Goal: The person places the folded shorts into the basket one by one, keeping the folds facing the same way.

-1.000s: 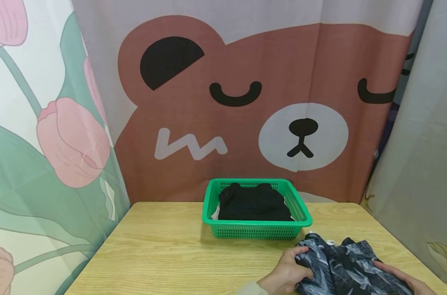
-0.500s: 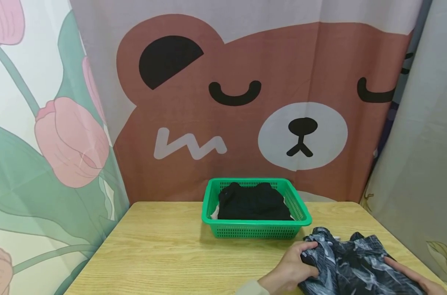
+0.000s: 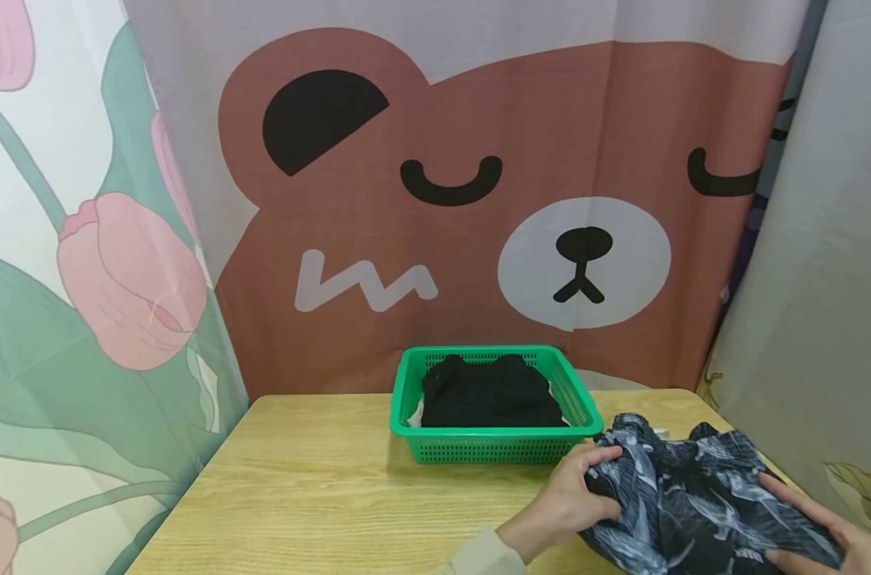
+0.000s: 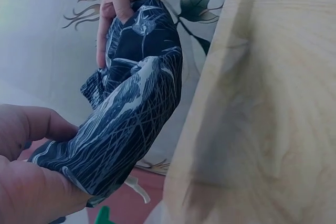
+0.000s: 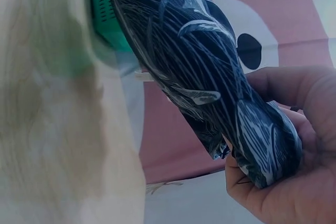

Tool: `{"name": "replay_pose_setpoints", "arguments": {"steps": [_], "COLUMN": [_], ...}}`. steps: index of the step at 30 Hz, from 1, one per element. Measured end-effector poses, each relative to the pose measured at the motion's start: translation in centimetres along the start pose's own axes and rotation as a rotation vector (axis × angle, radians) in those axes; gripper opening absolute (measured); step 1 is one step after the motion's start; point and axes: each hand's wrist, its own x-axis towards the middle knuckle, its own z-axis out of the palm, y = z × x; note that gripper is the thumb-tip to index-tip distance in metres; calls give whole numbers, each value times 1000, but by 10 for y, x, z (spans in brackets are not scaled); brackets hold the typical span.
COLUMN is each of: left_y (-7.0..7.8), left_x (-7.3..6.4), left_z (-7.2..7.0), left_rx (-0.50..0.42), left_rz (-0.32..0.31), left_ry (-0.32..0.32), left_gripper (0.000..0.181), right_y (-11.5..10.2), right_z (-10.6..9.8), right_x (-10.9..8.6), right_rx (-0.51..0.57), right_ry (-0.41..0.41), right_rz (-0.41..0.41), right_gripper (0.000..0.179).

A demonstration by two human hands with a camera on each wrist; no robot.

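Observation:
A folded garment with a black, grey-blue and white feather-like print is held up at the right of the table. My left hand pinches its left side, thumb below and fingers above. At its right side, my right hand grips the folded layers; in the right wrist view the fingers curl round the cloth's end. Both wrist views show a gap between the garment and the wooden surface. A small white strip, like a label, hangs from its far edge. The garment's near end runs out of the head view.
A green plastic basket with perforated sides stands at the back of the wooden table, just left of the garment. Folded black cloth lies in it over something whitish. A bear-print curtain hangs behind, a pale curtain at right.
Both hands have raised the garment and moved it farther toward the back and slightly right, so its far edge now reaches the basket's right corner in the head view. The basket stays put.

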Motion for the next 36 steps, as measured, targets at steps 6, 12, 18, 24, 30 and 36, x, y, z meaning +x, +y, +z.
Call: {"name": "replay_pose_setpoints", "arguments": {"steps": [6,12,18,24,30,36], "left_y": [11,22,27,30,32,34], "left_x": [2,2,0,-1,-2,-6], "left_z": [-13,-29,-45,-61,-78,-97], "left_rx": [7,-2,-18,-49,-57,-20], "left_rz": [65,117,150,169,191,209], "left_ry": [-19,-65,-81,-33,-15,19], "left_gripper": [76,78,77,78,77,75], "right_y": [-21,-39,-48,-73,-93,-107], "right_z": [0,6,13,13,14,23], "right_x": [-4,-6,-4,3,13,22], "right_rx": [-36,-69,-67,-133,-144,16], "right_ry": [60,225,323,299,220,197], "right_rz": [30,-52,-171,-131,-82,-125], "right_gripper": [101,98,93,95,98,96]}}
